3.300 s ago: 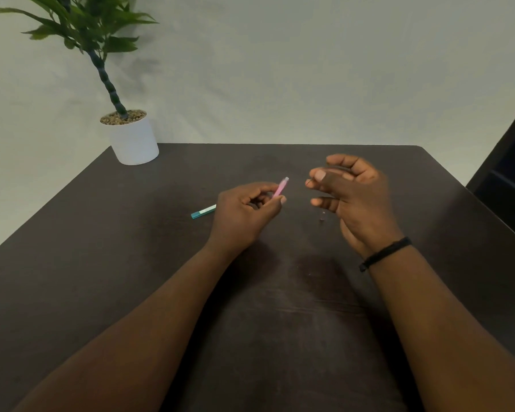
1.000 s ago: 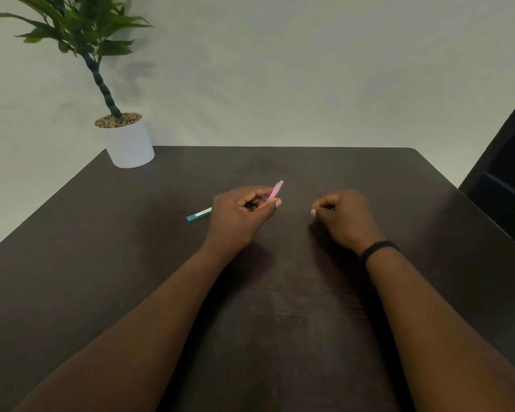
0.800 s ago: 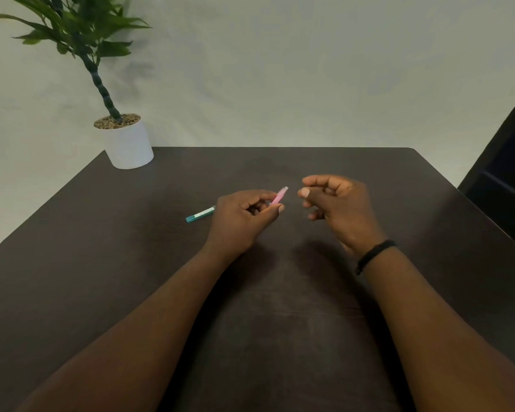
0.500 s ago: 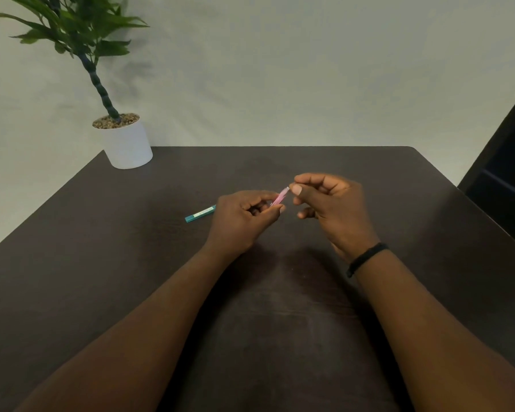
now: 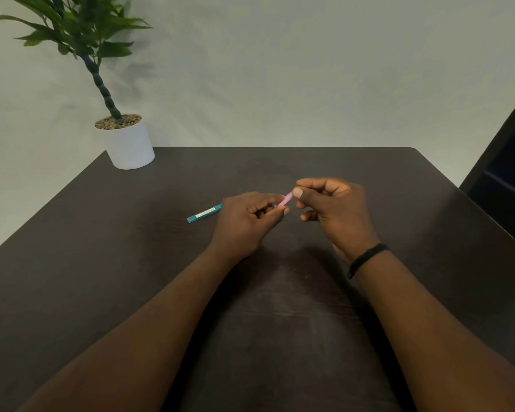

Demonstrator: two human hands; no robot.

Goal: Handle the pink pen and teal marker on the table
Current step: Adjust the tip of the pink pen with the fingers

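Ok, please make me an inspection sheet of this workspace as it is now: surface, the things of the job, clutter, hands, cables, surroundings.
Surface: dark table, bare in front of the arms.
Job's things: pink pen held off the table between both hands; teal marker lies flat, its right end hidden behind the left hand.
Clutter: white pot with a green plant at the far left corner.
Hands: left hand closed on the pen's body; right hand pinches the pen's far tip with thumb and forefinger; black wristband on the right wrist.
Cables: nothing seen.
Surroundings: plain pale wall; dark furniture at the right edge.
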